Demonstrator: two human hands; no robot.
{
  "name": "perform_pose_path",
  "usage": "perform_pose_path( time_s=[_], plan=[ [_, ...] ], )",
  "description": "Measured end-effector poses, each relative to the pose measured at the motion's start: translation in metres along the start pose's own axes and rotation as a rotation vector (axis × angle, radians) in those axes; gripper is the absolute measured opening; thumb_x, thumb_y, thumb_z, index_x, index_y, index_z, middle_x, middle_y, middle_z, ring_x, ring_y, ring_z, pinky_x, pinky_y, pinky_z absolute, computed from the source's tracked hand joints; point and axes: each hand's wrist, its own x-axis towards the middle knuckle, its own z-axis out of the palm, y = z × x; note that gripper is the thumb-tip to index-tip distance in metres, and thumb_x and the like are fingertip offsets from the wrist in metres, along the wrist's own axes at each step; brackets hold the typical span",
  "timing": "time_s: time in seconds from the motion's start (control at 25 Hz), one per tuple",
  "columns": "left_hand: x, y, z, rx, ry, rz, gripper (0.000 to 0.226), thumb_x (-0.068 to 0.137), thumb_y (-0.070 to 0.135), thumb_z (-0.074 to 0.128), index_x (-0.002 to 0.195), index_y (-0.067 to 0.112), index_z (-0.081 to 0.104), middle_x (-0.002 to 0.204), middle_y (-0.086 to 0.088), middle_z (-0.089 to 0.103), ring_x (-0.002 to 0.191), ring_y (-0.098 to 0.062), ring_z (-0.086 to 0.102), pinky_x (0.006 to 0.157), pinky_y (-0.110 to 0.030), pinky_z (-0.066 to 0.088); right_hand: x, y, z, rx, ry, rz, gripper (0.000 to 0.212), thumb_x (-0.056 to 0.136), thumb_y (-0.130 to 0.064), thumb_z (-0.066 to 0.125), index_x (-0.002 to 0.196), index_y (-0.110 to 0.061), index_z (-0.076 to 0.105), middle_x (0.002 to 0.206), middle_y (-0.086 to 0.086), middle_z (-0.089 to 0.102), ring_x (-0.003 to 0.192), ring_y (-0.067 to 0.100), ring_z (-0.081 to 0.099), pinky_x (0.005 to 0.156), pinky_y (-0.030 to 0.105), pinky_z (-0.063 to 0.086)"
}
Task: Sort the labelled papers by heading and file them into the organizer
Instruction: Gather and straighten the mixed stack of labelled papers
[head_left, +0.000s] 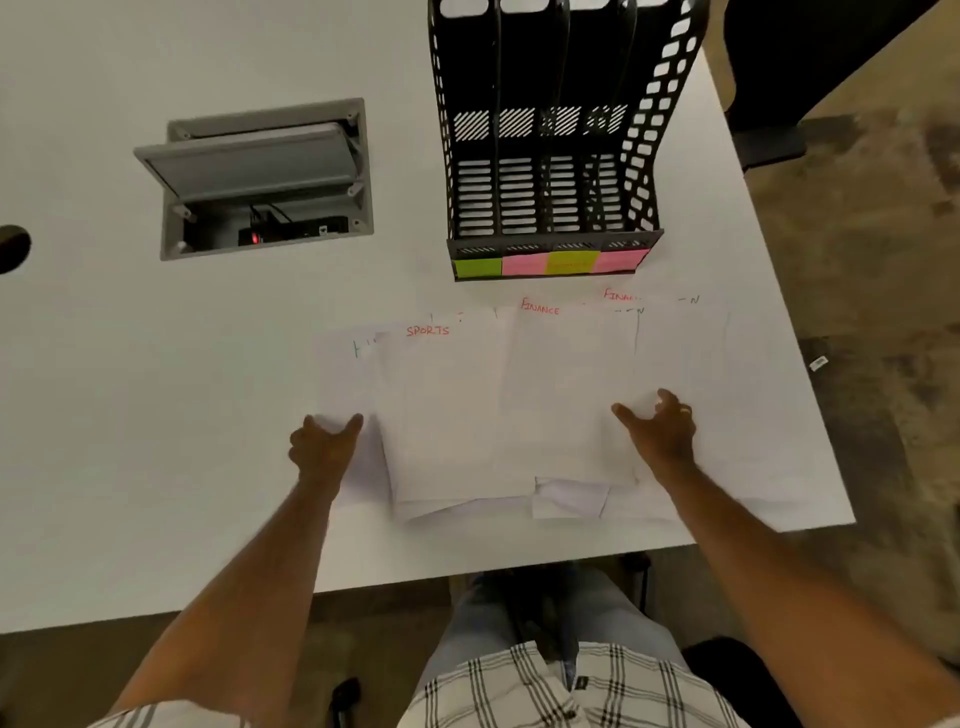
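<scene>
On the white table (156, 415) in front of you, the papers (519, 405) lie fanned in an overlapping spread, just short of the black file organizer (550, 156); top sheet left of centre is headed SPORTS (427, 330) in red, the one right of it FINANCE (540, 306) in red; a second FINANCE heading (621, 296) peeks out further right, partly washed out; leftmost sheet (343, 379) shows only a fragment of green lettering, unreadable. Your left hand (324, 444) sits on the left edge of the spread, thumb and fingers splayed, pressing flat rather than pinching; nothing gripped. Your right hand (660, 428) rests on the right side of the FINANCE sheet, fingers spread wide, also gripping nothing. Organizer stands upright with four slots, each tagged at the front base with sticky notes (550, 262): green, pink, yellow, pink; text on them too blurred to read; white shows through the slats, can't tell if that's filed sheets. Left of the organizer, the grey cable hatch (260, 176) in the table is open.
</scene>
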Motion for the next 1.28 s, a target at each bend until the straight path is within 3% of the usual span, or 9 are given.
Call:
perform_pose_path(
  time_s=[0.2,0.36,0.52,0.64,0.72,0.84,1.0,1.16,1.28],
  plan=[
    [0.008,0.006,0.007,-0.315,-0.202,-0.015,0.079,0.082,0.04,0.08,0.143,0.007,0.041,0.144,-0.016,0.049,0.128,-0.036,0.053,0.109,-0.049,0.044,-0.005,-0.006,0.025,-0.108,-0.082,-0.047,0.1,0.074,-0.049,0.082,0.153,-0.023,0.026,0.147,0.019,0.034,0.136,0.04,0.034,0.1,0.053,0.043],
    [0.007,0.005,0.02,-0.142,-0.192,0.074,0.052,0.083,0.04,0.079,0.121,0.008,0.066,0.125,-0.012,0.063,0.115,-0.031,0.061,0.103,-0.043,0.049,-0.018,-0.007,0.047,-0.163,-0.131,-0.137,0.1,0.075,-0.04,0.084,0.154,-0.026,0.024,0.147,0.018,0.031,0.136,0.039,0.033,0.098,0.052,0.046],
    [-0.001,0.008,0.028,-0.357,-0.254,0.09,0.04,0.084,0.022,0.08,0.103,-0.009,0.065,0.09,-0.013,0.061,0.084,-0.025,0.057,0.074,-0.033,0.047,-0.028,-0.012,0.057,-0.28,-0.082,-0.203,0.097,0.073,-0.046,0.083,0.152,-0.026,0.03,0.147,0.014,0.031,0.135,0.037,0.031,0.096,0.053,0.048],
    [-0.007,0.014,0.028,-0.505,-0.294,0.043,0.051,0.086,0.018,0.078,0.124,-0.005,0.051,0.106,-0.015,0.063,0.094,-0.032,0.063,0.08,-0.047,0.057,-0.032,-0.011,0.059,-0.289,0.057,-0.134,0.107,0.071,-0.052,0.082,0.155,-0.021,0.022,0.157,0.015,0.024,0.141,0.038,0.026,0.102,0.059,0.042],
    [-0.007,0.017,0.029,-0.52,-0.319,-0.006,0.05,0.088,0.02,0.077,0.126,-0.002,0.052,0.118,-0.02,0.065,0.104,-0.037,0.066,0.088,-0.054,0.057,-0.031,-0.011,0.062,-0.252,0.044,-0.102,0.113,0.072,-0.048,0.084,0.156,-0.016,0.016,0.158,0.016,0.025,0.142,0.039,0.026,0.104,0.06,0.039],
    [-0.005,0.02,0.034,-0.423,-0.388,-0.009,0.044,0.091,0.026,0.073,0.121,-0.003,0.061,0.123,-0.026,0.066,0.107,-0.039,0.066,0.085,-0.045,0.053,-0.028,-0.018,0.065,-0.198,-0.03,-0.045,0.112,0.073,-0.038,0.086,0.157,-0.015,0.015,0.154,0.02,0.029,0.139,0.041,0.032,0.106,0.057,0.039],
    [-0.02,0.03,0.045,-0.186,-0.315,0.089,0.055,0.094,0.031,0.067,0.133,-0.003,0.047,0.137,-0.021,0.049,0.125,-0.041,0.052,0.103,-0.05,0.048,-0.036,-0.021,0.077,-0.146,-0.142,-0.136,0.105,0.077,-0.029,0.084,0.157,-0.019,0.018,0.15,0.018,0.03,0.137,0.038,0.034,0.108,0.051,0.042],
    [-0.031,0.039,0.048,-0.508,-0.347,0.118,0.043,0.099,0.016,0.06,0.126,0.01,0.028,0.134,-0.017,0.046,0.117,-0.032,0.052,0.103,-0.046,0.048,-0.05,-0.023,0.088,-0.142,-0.183,-0.231,0.094,0.083,-0.029,0.079,0.157,-0.022,0.021,0.147,0.017,0.033,0.136,0.035,0.036,0.107,0.044,0.043],
    [-0.035,0.038,0.048,-0.582,-0.438,0.146,0.049,0.099,0.021,0.062,0.136,0.012,0.032,0.132,-0.008,0.052,0.119,-0.03,0.054,0.096,-0.042,0.05,-0.054,-0.028,0.092,-0.145,-0.164,-0.24,0.088,0.087,-0.029,0.074,0.157,-0.02,0.022,0.148,0.018,0.034,0.135,0.034,0.038,0.106,0.043,0.044]
  ],
)
